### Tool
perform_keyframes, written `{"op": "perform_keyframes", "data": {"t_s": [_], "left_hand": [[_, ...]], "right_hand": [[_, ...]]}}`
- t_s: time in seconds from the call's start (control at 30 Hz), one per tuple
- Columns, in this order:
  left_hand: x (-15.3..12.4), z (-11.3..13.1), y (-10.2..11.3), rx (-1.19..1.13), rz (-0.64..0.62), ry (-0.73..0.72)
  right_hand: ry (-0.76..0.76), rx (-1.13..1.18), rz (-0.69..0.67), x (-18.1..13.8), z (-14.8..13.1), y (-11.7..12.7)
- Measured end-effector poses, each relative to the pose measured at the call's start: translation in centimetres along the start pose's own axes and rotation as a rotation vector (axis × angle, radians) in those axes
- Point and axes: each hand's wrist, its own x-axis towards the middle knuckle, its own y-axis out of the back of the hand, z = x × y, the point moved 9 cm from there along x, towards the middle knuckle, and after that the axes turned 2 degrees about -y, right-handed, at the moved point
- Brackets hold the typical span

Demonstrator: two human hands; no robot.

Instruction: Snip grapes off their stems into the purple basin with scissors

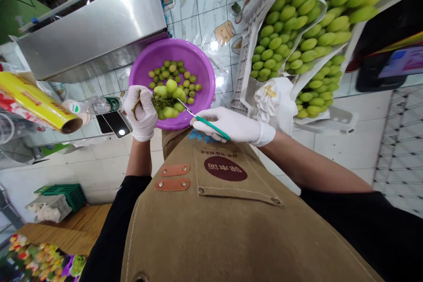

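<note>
Nearest the camera, a brown apron (198,224) is filling the view. Taking the purple bowl (203,64) as dial, 12 at the top of the view: it is standing on the table (205,22), near rim lying close to the edge.

A grape bunch (168,100) is hanging over the bowl's 6 o'clock side; loose grapes (172,68) are lying towards 12 and 3. Left hand (142,112), gloved, at 8 o'clock: fingers gripping the stem end. Right hand (233,125), gloved, at 4 o'clock: fingers gripping green-handled scissors (213,128), tips pointing towards 10, at the fruit. Blade gap: cannot tell.

Risks, my judgement: a swinging bunch could be putting berries against the blades, nicking skins; a slipping tip could be catching the left glove. A wrist knocking the near rim could be tipping the bowl.

Writing: an oval patch (225,168) on the apron is showing pale characters, not surely readable. At 9 o'clock a yellow roll (36,102) is carrying red lettering, too blurred. A bottle (103,105), between 8 and 9, is wearing a green label, words too small.
</note>
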Motion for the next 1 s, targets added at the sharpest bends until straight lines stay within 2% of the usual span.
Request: {"op": "perform_keyframes", "data": {"t_s": [0.13, 0.3, 0.53, 0.77, 1.0], "left_hand": [[0.8, 0.3, -0.1, -0.040, -0.048, 0.006], [0.8, 0.0, -0.4, -0.013, -0.111, 0.039], [0.6, -0.5, -0.9, -0.011, -0.163, 0.037], [0.6, -0.2, -1.8, -0.070, -0.225, -0.017], [0.5, -0.7, -2.4, -0.109, -0.245, -0.025]], "right_hand": [[0.010, -0.223, 0.042, 0.3, -1.1, 1.0], [-0.036, -0.318, 0.048, 0.5, -1.5, 1.3], [0.006, -0.544, 0.057, 1.1, -2.5, 1.8], [0.026, -0.606, 0.072, 1.5, -2.6, 2.3], [-0.026, -0.627, 0.058, 2.5, -1.1, 2.3]]}}
